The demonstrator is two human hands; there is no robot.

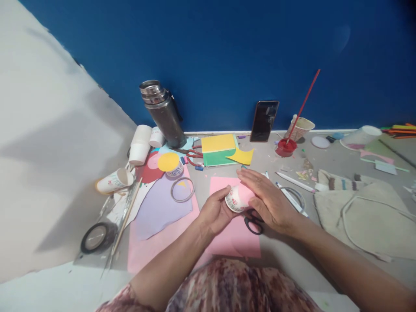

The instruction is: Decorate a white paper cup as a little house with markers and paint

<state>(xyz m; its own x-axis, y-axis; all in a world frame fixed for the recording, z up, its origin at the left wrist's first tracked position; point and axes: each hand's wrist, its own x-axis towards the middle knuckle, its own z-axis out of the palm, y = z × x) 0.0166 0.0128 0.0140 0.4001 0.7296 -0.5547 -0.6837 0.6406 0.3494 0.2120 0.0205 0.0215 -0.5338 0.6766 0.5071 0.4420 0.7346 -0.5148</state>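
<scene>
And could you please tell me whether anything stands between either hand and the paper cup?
Nothing visible stands between the left hand and the paper cup it holds. At the right hand, a pink piece, apparently paper, lies against the cup's side and seems to come between them.

The held cup (234, 201), tipped cup (114, 181) and printed ring (176, 173) bear only unreadable lettering
</scene>
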